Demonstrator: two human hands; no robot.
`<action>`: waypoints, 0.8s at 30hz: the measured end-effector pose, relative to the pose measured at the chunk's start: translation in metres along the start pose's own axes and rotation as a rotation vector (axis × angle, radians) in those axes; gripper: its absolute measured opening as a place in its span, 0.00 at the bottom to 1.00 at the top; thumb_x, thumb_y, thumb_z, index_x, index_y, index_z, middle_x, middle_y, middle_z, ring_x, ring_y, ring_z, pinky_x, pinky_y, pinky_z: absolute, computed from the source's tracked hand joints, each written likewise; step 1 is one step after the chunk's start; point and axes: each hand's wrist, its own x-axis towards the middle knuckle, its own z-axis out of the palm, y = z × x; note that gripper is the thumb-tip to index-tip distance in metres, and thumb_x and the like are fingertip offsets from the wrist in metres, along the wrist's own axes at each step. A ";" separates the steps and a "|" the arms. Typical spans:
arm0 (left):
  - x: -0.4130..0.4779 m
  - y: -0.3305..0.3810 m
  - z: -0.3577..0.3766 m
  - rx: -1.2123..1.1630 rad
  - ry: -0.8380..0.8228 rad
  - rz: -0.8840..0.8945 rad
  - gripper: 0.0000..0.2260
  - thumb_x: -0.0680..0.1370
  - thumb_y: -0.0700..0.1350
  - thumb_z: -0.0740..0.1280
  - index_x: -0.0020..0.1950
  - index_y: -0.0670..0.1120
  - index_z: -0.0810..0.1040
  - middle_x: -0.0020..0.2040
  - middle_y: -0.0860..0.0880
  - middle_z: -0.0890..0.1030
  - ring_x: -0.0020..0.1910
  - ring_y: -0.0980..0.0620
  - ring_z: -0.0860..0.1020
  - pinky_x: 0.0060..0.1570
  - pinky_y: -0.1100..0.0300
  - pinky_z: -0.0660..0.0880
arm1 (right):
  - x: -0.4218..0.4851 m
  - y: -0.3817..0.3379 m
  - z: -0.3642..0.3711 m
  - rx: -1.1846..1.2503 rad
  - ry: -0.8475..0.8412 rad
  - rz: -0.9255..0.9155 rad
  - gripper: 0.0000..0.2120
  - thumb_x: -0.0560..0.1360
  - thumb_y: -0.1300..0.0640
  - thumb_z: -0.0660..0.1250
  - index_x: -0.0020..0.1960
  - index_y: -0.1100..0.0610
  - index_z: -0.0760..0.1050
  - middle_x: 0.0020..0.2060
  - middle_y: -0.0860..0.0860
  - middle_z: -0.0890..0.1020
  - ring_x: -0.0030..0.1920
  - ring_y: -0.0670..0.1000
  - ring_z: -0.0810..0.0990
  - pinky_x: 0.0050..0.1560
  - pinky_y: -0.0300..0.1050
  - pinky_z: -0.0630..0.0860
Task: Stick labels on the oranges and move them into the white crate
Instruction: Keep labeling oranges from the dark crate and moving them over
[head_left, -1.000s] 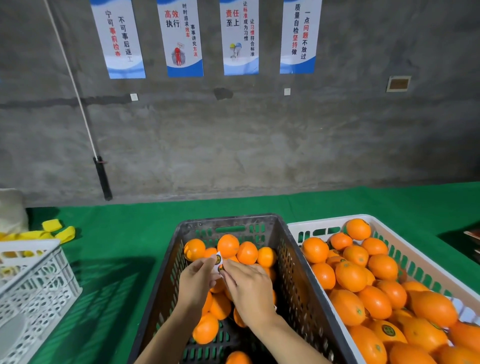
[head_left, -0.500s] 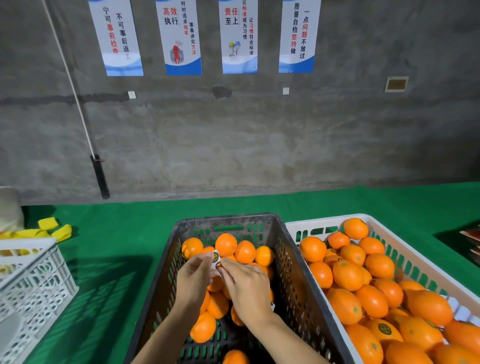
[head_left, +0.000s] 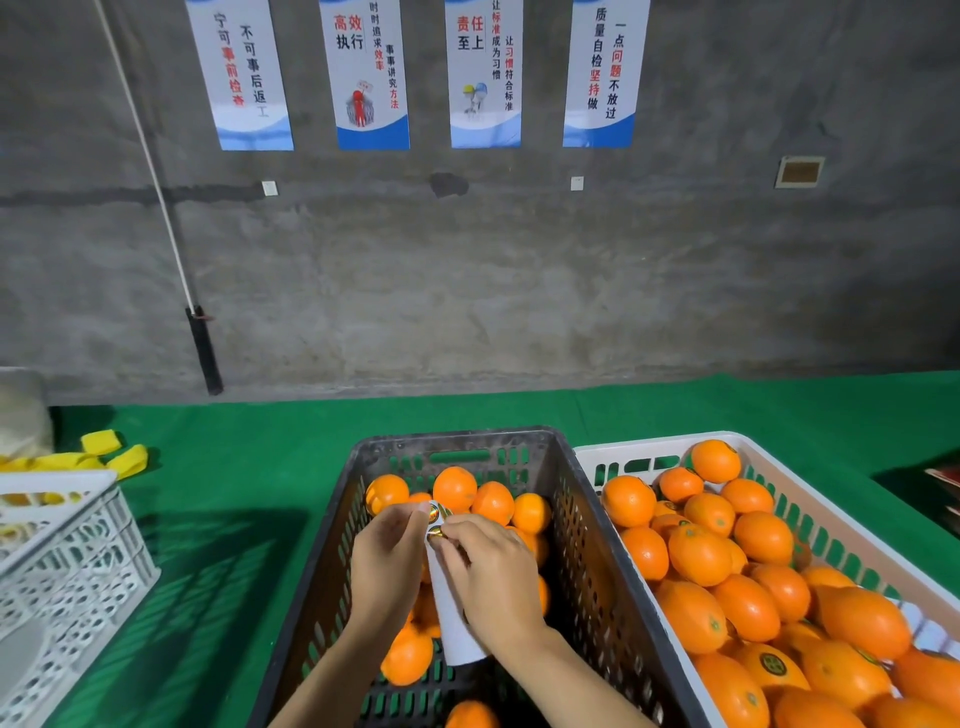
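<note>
A black crate (head_left: 582, 525) in the middle holds loose oranges (head_left: 454, 487). To its right a white crate (head_left: 831, 530) is piled with labelled oranges (head_left: 698, 553). Both my hands hover over the black crate. My left hand (head_left: 387, 564) pinches the top of a white label strip (head_left: 451, 603) that hangs down between the hands. My right hand (head_left: 493, 571) pinches a round sticker (head_left: 435, 531) at the strip's upper end.
A white lattice crate (head_left: 67, 566) stands at the left edge on the green mat (head_left: 234, 519), with yellow pieces (head_left: 109, 452) behind it. A grey wall with posters and a leaning pole (head_left: 202, 348) closes the back.
Both hands stay over the black crate at the label strip. More of the strip shows below the hands, and my right fingers have shifted on the sticker.
</note>
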 end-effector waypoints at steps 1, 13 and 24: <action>0.001 0.000 0.000 0.007 0.003 0.002 0.10 0.81 0.48 0.68 0.41 0.48 0.82 0.39 0.52 0.84 0.37 0.57 0.81 0.37 0.61 0.74 | 0.001 0.000 0.000 0.023 -0.015 0.013 0.07 0.79 0.53 0.68 0.53 0.53 0.83 0.51 0.46 0.84 0.52 0.47 0.82 0.51 0.42 0.78; 0.003 0.002 -0.002 -0.089 -0.022 -0.097 0.17 0.81 0.50 0.68 0.38 0.39 0.77 0.30 0.48 0.77 0.29 0.56 0.73 0.36 0.58 0.72 | 0.002 0.002 -0.002 0.113 -0.097 0.016 0.16 0.79 0.55 0.69 0.67 0.53 0.78 0.61 0.46 0.82 0.61 0.45 0.79 0.59 0.29 0.72; 0.003 0.007 -0.003 -0.173 -0.011 -0.146 0.16 0.81 0.47 0.68 0.37 0.40 0.71 0.32 0.42 0.71 0.31 0.50 0.68 0.34 0.57 0.70 | 0.000 0.000 -0.001 0.017 0.015 -0.013 0.15 0.76 0.52 0.73 0.62 0.53 0.82 0.57 0.47 0.85 0.57 0.47 0.82 0.55 0.42 0.80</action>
